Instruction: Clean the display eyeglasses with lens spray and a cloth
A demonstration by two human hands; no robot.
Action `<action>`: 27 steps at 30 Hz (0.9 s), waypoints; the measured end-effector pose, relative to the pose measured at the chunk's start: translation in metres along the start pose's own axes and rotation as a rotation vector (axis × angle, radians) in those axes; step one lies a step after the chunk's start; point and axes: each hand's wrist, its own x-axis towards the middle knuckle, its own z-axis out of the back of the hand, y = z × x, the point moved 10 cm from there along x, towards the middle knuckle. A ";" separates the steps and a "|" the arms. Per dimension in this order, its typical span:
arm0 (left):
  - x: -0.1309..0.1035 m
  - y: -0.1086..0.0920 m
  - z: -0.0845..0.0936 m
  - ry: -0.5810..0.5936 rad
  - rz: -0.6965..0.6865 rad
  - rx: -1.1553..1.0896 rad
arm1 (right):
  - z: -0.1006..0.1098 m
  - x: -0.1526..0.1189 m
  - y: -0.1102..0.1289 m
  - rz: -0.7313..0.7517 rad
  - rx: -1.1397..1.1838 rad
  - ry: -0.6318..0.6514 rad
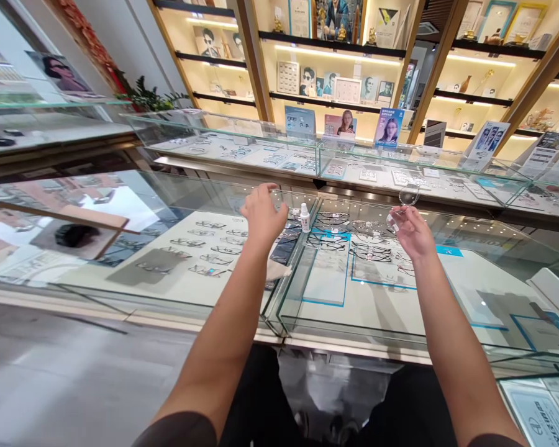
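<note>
My right hand (412, 231) is raised above the glass counter, its fingers closed on thin-rimmed eyeglasses (409, 194). One round clear lens stands up beyond the fingertips; the rest of the frame is partly hidden by the hand. My left hand (264, 214) hovers over the counter with curved fingers and the thumb apart, and nothing shows in it. Just to its right a small white bottle (304, 218) stands upright on the glass. A pale cloth or paper (277, 270) lies beside my left forearm, partly covered by it.
Under the glass counter (242, 298) lie rows of eyeglass frames (370, 251). A second glass showcase (279, 155) runs behind it, with upright advertising cards (388, 127) on top. Lit shelves stand at the back. A white object (552, 290) is at the right edge.
</note>
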 end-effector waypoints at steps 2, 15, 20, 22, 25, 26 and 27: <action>0.000 0.020 0.006 0.141 0.020 0.089 | 0.002 0.003 -0.001 0.002 0.003 -0.003; -0.034 0.151 -0.020 0.608 0.219 0.345 | -0.007 0.004 -0.009 -0.042 -0.045 0.006; -0.036 0.123 -0.014 0.561 0.181 0.067 | -0.012 0.001 -0.009 -0.058 -0.053 0.016; -0.037 0.100 -0.013 0.578 0.204 -0.243 | -0.018 -0.001 -0.009 -0.073 -0.046 0.031; -0.036 0.052 -0.012 0.627 0.225 -0.663 | -0.027 -0.006 -0.010 -0.085 -0.019 0.054; -0.034 0.034 -0.012 0.636 0.223 -0.762 | -0.031 -0.008 -0.010 -0.089 -0.008 0.063; -0.032 0.018 -0.013 0.630 0.220 -0.849 | -0.034 -0.010 -0.010 -0.094 0.003 0.072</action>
